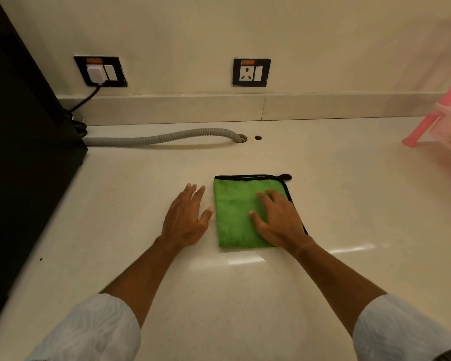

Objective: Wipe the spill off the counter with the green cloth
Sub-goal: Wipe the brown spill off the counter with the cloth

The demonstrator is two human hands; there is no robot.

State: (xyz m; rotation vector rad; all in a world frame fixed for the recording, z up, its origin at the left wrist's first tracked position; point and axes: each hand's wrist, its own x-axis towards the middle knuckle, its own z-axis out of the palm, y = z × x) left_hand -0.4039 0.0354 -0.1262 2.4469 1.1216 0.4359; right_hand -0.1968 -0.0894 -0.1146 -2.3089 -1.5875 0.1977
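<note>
A folded green cloth with a black hem and hang loop lies flat on the cream counter, at the middle of the view. My right hand rests palm-down on the cloth's right half, fingers spread, covering its right edge. My left hand lies flat on the bare counter just left of the cloth, fingers apart, its thumb close to the cloth's left edge. I cannot make out any spill on the glossy counter surface.
A black appliance fills the left side. A grey ribbed hose runs from it into a hole in the counter. Two wall sockets sit on the backsplash. A pink plastic rack stands at the right edge.
</note>
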